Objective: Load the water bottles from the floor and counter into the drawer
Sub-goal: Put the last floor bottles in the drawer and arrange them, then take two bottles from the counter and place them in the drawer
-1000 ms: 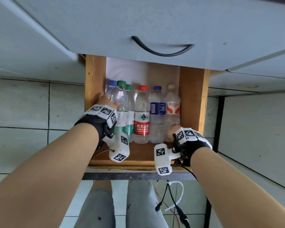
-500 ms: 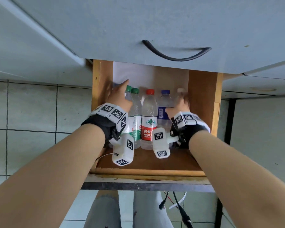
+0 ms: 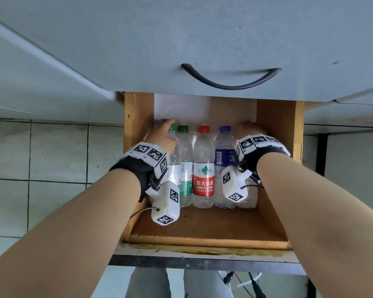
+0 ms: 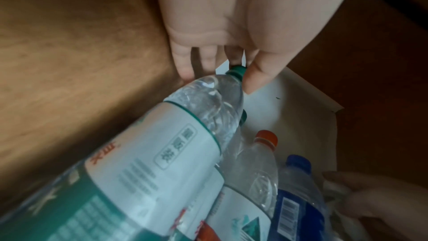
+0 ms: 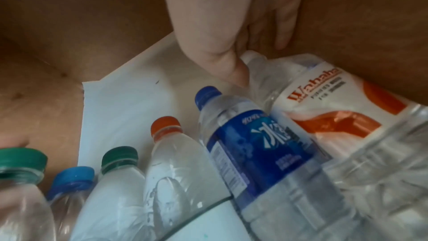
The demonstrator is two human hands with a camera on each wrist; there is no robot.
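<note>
Several water bottles lie side by side in the open wooden drawer [image 3: 202, 226], caps toward its far end. My left hand [image 3: 167, 131] is at the left end of the row. Its thumb [image 4: 259, 72] lies beside the cap of a green-capped bottle [image 4: 162, 153] and the fingers reach past the cap, so the neck sits between them. My right hand [image 3: 247, 131] is at the right end. Its thumb [image 5: 229, 67] presses the neck of the white-capped Wahaha bottle [image 5: 336, 109], with the fingers on the other side. Between them lie another green-capped bottle [image 3: 185, 158], a red-capped one [image 3: 203, 164] and a blue-capped one [image 3: 223, 151].
A light-blue-capped bottle [image 5: 71, 177] lies at the far left, mostly hidden. White paper [image 3: 181, 108] lines the drawer's far end. The grey drawer front with its black handle [image 3: 228, 80] is beyond. The drawer's near half shows bare wood. Tiled floor [image 3: 52, 179], legs and cables [image 3: 246, 284] are around.
Both hands moved forward from the bottles' lower bodies to their caps. The left hand left the green-capped bottle's body for its neck; the right hand came up from the drawer's near edge.
</note>
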